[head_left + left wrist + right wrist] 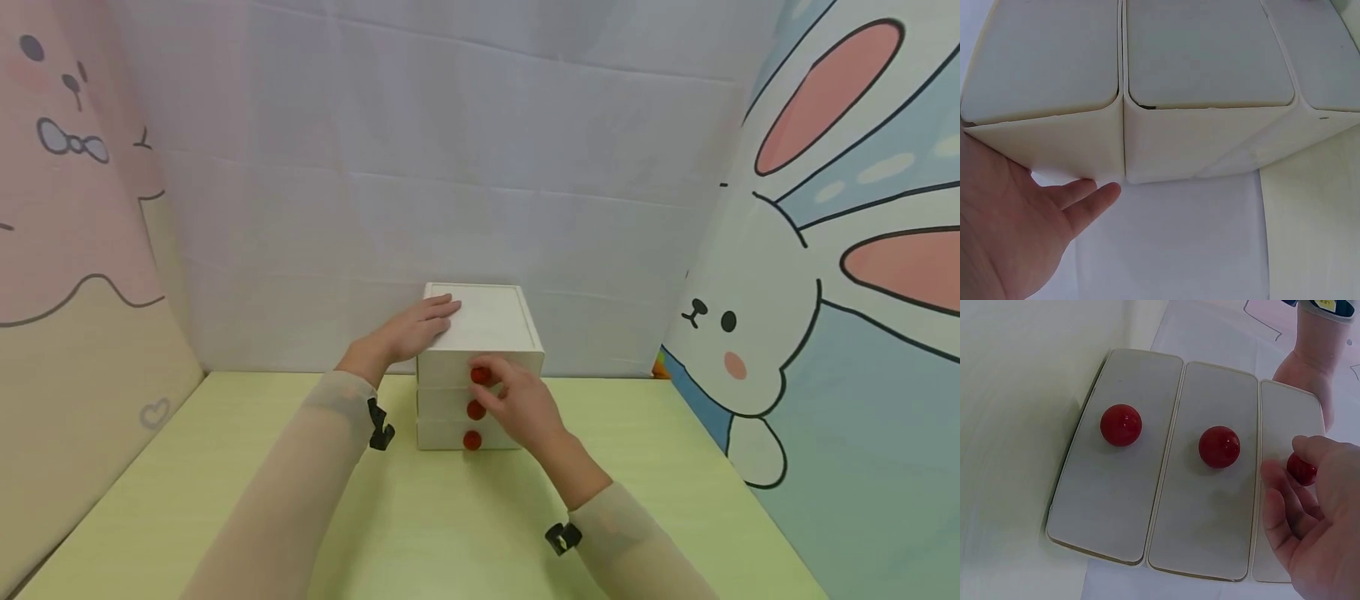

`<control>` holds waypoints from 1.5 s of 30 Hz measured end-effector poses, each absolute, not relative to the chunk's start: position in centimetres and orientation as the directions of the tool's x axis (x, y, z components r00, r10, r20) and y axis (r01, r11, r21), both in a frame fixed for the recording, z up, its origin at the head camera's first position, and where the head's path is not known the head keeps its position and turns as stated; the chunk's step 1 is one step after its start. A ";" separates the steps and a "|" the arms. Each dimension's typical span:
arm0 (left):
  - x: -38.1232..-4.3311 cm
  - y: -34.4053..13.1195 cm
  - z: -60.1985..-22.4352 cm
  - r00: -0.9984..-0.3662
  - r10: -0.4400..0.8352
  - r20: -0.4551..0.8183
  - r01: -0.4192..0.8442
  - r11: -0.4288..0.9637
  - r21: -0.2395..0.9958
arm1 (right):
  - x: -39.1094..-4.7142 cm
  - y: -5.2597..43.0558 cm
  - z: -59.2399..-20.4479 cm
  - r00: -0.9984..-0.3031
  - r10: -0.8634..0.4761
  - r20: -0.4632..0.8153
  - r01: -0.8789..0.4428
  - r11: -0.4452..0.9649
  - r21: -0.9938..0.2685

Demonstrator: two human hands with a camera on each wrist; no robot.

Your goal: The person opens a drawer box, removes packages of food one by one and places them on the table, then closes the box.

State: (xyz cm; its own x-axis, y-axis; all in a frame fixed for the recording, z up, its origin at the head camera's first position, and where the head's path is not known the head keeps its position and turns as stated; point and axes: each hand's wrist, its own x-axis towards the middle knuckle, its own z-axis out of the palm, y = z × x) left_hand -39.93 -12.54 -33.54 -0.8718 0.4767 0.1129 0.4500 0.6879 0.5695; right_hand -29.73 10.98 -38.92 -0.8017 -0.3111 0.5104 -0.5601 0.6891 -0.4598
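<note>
A small white drawer cabinet (491, 312) has three stacked drawers, each with a round red knob on its front. My right hand (525, 408) is at the top drawer, thumb and fingers curled about its red knob (1302, 469). Below that sit the middle knob (476, 409) and the bottom knob (472, 440). The left hand (415, 329) rests on the left part of the cabinet's top with its fingers straight. In the left wrist view, the left hand (1016, 219) lies along the cabinet's edge. All three drawers appear closed.
The cabinet stands on a pale green table (277, 458) near its back edge. Behind hangs a white cloth (450, 167). Cartoon-printed panels flank the table, a pink and cream one (75, 250) at left and a rabbit one (862, 375) at right.
</note>
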 end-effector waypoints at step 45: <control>-39.9 -12.3 -34.0 -0.876 0.469 0.117 0.440 0.672 0.595 | -29.4 11.1 -39.2 -0.797 -0.318 0.514 -0.568 0.683 -0.459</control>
